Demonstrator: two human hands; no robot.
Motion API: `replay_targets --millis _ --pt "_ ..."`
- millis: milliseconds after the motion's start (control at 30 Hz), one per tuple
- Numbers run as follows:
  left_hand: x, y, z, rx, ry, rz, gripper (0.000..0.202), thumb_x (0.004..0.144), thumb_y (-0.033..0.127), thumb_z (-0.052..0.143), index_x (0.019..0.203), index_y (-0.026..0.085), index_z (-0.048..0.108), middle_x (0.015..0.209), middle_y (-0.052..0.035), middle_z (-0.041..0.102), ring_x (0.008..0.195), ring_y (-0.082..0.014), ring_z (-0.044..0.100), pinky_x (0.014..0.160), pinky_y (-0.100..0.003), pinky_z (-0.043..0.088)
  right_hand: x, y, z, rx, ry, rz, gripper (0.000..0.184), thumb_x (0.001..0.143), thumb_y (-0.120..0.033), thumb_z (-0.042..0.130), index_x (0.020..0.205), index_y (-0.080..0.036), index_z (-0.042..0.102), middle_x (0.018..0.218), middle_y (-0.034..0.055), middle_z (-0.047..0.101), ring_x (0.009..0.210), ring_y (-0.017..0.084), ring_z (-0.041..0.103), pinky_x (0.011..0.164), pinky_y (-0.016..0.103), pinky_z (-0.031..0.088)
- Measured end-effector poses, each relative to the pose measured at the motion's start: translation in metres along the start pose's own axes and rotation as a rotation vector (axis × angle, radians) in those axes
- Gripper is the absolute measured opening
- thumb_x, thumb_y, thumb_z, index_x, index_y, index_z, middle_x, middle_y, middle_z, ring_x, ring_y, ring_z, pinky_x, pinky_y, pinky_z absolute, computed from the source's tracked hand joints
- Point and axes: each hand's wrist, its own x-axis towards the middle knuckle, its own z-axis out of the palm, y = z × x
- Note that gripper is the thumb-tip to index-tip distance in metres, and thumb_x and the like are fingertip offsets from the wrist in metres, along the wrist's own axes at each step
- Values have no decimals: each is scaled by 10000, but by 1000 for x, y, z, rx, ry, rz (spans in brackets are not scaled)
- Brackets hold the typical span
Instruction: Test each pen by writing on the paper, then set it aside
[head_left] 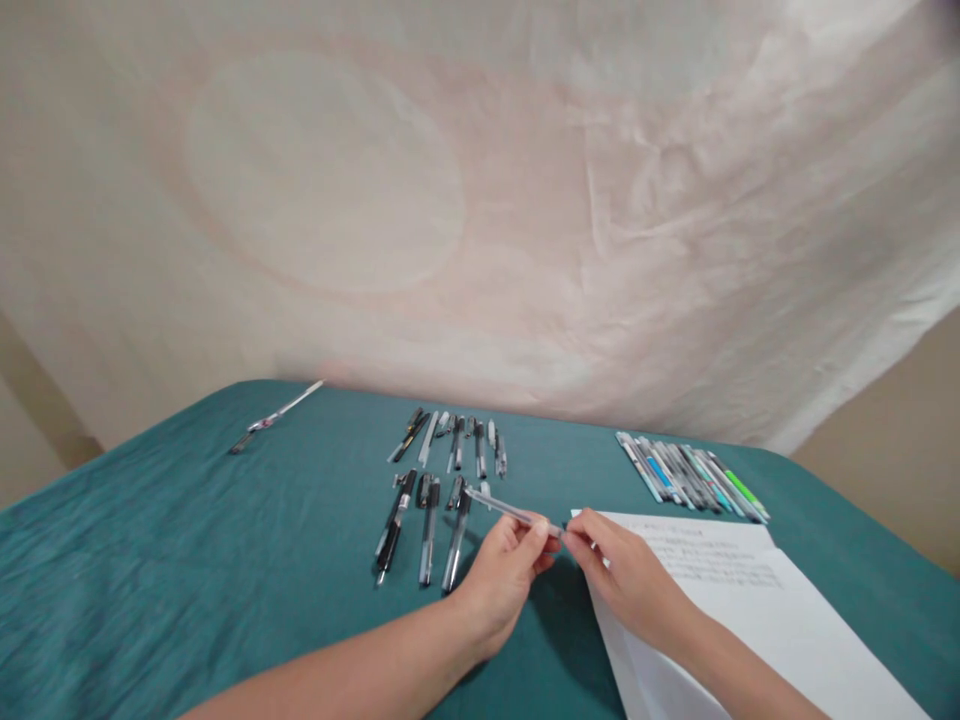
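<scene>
My left hand (514, 560) is closed around a slim, clear pen barrel (501, 505), pinched between thumb and fingers. The barrel slants from upper left down to the right. At its lower right end my right hand (619, 570) is closed in a pinch; what sits between those fingertips is too small to make out. Just left of my left hand lies a near row of pens with their caps off, among them a black pen (394, 540), a clear pen (430, 535) and a dark-topped pen (456, 545). Caps lie at their upper ends.
Behind them is a far row of pens (458, 440) and caps. A bundle of colourful pens (694, 478) lies at the right. Printed white paper (780, 630) lies under my right forearm. One long pen (289, 405) is at far left on the green cloth (187, 560).
</scene>
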Motion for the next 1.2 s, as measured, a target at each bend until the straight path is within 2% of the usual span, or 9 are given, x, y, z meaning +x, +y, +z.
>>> replay_targets --millis 133,267,367,533,733,933,1100,1200 --pt "0 -1 0 4 -9 0 231 744 328 661 835 156 537 812 -23 571 810 -151 519 742 -281 389 2 -1 -2 118 -73 56 372 936 -365 274 678 -193 478 627 0 551 594 134 522 570 250 378" --pt "1 -1 0 14 21 -2 266 723 364 672 833 156 549 822 -27 574 800 -150 519 744 -285 390 4 -1 -11 209 -100 56 217 887 -374 419 821 -192 517 711 -3 584 631 127 538 556 230 386" --pt "1 -1 0 14 21 -5 280 709 371 682 834 156 554 825 -29 576 802 -152 521 748 -286 390 4 0 -11 187 -77 34 189 876 -357 440 824 -194 521 713 -5 582 639 130 534 561 231 385" --pt "2 -1 -1 5 2 4 267 717 347 681 831 153 539 816 -29 576 807 -155 522 745 -287 387 3 3 -3 209 -100 71 378 927 -389 295 686 -187 504 627 -2 561 586 126 531 554 232 387" --pt "2 -1 0 11 12 7 283 714 360 681 847 153 541 829 -29 570 797 -147 518 730 -277 385 4 5 -7 193 -75 34 192 867 -369 460 835 -191 525 726 -3 586 647 130 537 564 226 392" --pt "3 -1 0 8 6 10 282 705 359 690 831 159 536 812 -22 568 799 -148 521 731 -274 387 4 5 -4 154 -84 22 363 925 -375 316 679 -182 501 626 -6 548 585 121 510 561 231 382" --pt "4 -2 -1 15 13 9 286 706 366 688 840 159 544 828 -29 571 790 -144 521 727 -271 390 4 3 -6 172 -62 24 199 878 -377 438 848 -193 507 731 2 587 645 132 532 566 232 389" --pt "3 -2 -1 23 5 3 300 691 382 698 829 163 545 821 -23 570 793 -148 527 723 -270 389 4 3 -4 123 -41 4 266 906 -362 374 744 -193 499 682 -1 564 629 132 515 580 242 382"
